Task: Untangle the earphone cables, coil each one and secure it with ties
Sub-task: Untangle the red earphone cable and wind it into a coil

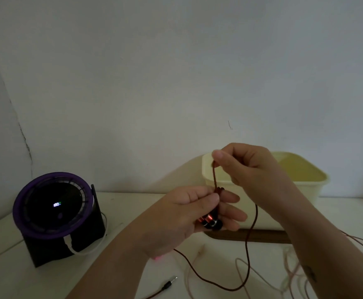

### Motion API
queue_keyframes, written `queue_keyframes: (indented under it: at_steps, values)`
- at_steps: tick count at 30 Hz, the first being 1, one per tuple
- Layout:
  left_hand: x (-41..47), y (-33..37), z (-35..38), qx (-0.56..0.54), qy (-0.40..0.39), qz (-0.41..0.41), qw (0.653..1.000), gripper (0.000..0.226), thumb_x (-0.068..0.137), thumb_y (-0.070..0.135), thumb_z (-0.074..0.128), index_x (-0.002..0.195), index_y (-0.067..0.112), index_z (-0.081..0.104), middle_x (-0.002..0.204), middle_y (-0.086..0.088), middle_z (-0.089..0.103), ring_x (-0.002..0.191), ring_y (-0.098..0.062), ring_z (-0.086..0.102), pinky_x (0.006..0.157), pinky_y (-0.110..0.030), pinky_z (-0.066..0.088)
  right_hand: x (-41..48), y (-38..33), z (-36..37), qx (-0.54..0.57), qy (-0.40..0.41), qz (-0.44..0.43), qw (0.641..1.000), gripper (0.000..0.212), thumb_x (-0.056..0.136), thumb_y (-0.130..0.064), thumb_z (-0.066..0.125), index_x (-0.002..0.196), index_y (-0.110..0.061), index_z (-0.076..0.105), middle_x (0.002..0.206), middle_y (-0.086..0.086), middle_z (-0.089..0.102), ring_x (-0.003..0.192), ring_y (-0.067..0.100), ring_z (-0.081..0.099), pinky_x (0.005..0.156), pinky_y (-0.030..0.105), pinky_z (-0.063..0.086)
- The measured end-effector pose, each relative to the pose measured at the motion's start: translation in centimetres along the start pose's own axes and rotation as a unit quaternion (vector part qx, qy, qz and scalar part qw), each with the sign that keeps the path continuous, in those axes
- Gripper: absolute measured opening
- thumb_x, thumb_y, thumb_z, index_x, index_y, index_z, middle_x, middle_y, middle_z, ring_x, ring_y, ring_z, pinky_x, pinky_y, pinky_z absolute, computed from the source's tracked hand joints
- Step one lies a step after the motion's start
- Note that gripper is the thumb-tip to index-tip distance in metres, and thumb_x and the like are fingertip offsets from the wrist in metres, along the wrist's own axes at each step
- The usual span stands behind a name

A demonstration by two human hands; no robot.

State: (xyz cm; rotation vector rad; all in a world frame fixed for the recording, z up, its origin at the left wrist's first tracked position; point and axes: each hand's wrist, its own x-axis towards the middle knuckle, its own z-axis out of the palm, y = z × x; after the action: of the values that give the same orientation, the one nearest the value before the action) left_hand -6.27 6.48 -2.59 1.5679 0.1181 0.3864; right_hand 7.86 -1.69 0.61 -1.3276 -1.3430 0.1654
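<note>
White table point(133, 212), before the cream tub's point(305, 190) left corner: left hand point(182, 216) grips the earbuds point(210, 223); right hand point(251, 167), higher, pinches the red cable point(215, 175) upright.

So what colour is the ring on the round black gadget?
Purple; the ring around the round black gadget shows in the head view.

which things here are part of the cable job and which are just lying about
Job:
red cable, pinched by the right hand
earbuds, held in the left hand
plug
pale cable, loose on the table

Lying about:
fan
tub
</note>
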Motion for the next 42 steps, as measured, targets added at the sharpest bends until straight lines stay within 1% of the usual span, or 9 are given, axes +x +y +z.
queue_keyframes:
  at_steps: [4, 6, 9, 16, 22, 25, 28, 33, 42]
  values:
    - [0.3, 0.5, -0.8, -0.175, 0.010, 0.078, 0.981, 0.022, 0.089, 0.015, 0.055, 0.099, 0.008, 0.074, 0.088, -0.009, 0.072, 0.072, -0.015, 0.068, 0.086, -0.033, 0.055, 0.3, 1.7, -0.2, -0.013, 0.007, 0.024, 1.000, 0.030, 0.071, -0.057, 0.053, 0.059, -0.032, 0.064, 0.052, 0.002, 0.034, 0.051, 0.018, 0.027, 0.050, 0.029, 0.024]
    - [0.4, 0.8, -1.0, -0.246, 0.000, 0.126, 0.961, 0.028, 0.087, 0.017, 0.058, 0.108, 0.000, 0.068, 0.095, -0.012, 0.072, 0.077, -0.016, 0.069, 0.089, -0.035, 0.053, 0.2, 2.0, 0.4, -0.031, -0.047, 0.020, 0.998, 0.031, 0.073, -0.056, 0.053, 0.060, -0.031, 0.065, 0.053, 0.001, 0.035, 0.050, 0.016, 0.028, 0.048, 0.026, 0.024]
    - [0.6, 1.2, -1.2, -0.293, 0.079, 0.157, 0.940, 0.035, 0.091, 0.016, 0.047, 0.116, -0.004, 0.062, 0.105, -0.015, 0.071, 0.089, -0.021, 0.071, 0.086, -0.034, 0.055, -0.1, 1.7, 1.3, -0.092, -0.166, 0.015, 0.982, 0.027, 0.091, -0.037, 0.053, 0.073, -0.023, 0.067, 0.055, 0.001, 0.036, 0.050, 0.011, 0.030, 0.049, 0.024, 0.026]
    - [0.9, 0.7, -2.4, -0.179, 0.149, 0.140, 0.962, 0.043, 0.082, 0.020, 0.043, 0.121, 0.003, 0.051, 0.110, -0.013, 0.070, 0.104, -0.023, 0.066, 0.089, -0.031, 0.053, -0.6, 0.0, 0.7, -0.177, -0.217, 0.018, 0.960, 0.025, 0.094, -0.037, 0.049, 0.076, -0.033, 0.066, 0.050, -0.004, 0.037, 0.046, 0.009, 0.033, 0.047, 0.018, 0.031]
    - [1.0, -1.5, -3.0, 0.051, 0.141, 0.058, 0.987, 0.049, 0.086, 0.037, 0.060, 0.129, 0.014, 0.053, 0.118, -0.003, 0.067, 0.117, -0.013, 0.058, 0.106, -0.033, 0.040, -0.9, -1.4, -0.2, -0.177, -0.184, -0.014, 0.967, 0.026, 0.092, -0.036, 0.049, 0.077, -0.025, 0.068, 0.050, -0.007, 0.038, 0.048, 0.007, 0.031, 0.049, 0.020, 0.029]
    - [1.2, -1.8, -3.0, 0.055, 0.120, 0.025, 0.991, 0.058, 0.082, 0.048, 0.052, 0.128, 0.013, 0.056, 0.123, -0.002, 0.063, 0.121, -0.015, 0.053, 0.113, -0.042, 0.032, -1.0, -1.6, -0.4, -0.181, -0.183, -0.017, 0.966, 0.029, 0.091, -0.036, 0.049, 0.076, -0.019, 0.067, 0.049, -0.008, 0.037, 0.048, 0.007, 0.030, 0.048, 0.019, 0.029]
    - [1.3, -1.8, -2.7, 0.074, 0.118, 0.004, 0.990, 0.031, 0.093, 0.035, 0.045, 0.102, 0.019, 0.069, 0.101, 0.005, 0.069, 0.104, -0.009, 0.061, 0.111, -0.043, 0.035, -1.1, -1.9, -0.2, -0.176, -0.180, -0.025, 0.968, 0.028, 0.091, -0.035, 0.050, 0.071, -0.023, 0.065, 0.046, -0.010, 0.041, 0.045, 0.007, 0.033, 0.047, 0.017, 0.029]
    - [1.5, -1.9, -2.1, 0.083, 0.091, -0.036, 0.992, 0.042, 0.089, 0.045, 0.047, 0.118, 0.017, 0.061, 0.104, 0.003, 0.073, 0.104, -0.013, 0.066, 0.101, -0.034, 0.041, -0.8, -1.8, -0.7, -0.155, -0.111, -0.028, 0.981, 0.026, 0.089, -0.036, 0.051, 0.070, -0.028, 0.065, 0.044, -0.013, 0.042, 0.043, 0.005, 0.034, 0.046, 0.015, 0.031]
    - [0.4, -0.3, -1.6, 0.022, 0.011, -0.024, 0.999, 0.045, 0.089, 0.039, 0.034, 0.105, 0.015, 0.069, 0.101, -0.007, 0.073, 0.099, -0.019, 0.067, 0.090, -0.029, 0.048, 0.3, 1.1, -0.8, -0.114, -0.020, 0.012, 0.993, 0.027, 0.091, -0.035, 0.053, 0.070, -0.024, 0.066, 0.041, -0.009, 0.030, 0.040, 0.007, 0.027, 0.043, 0.016, 0.027]
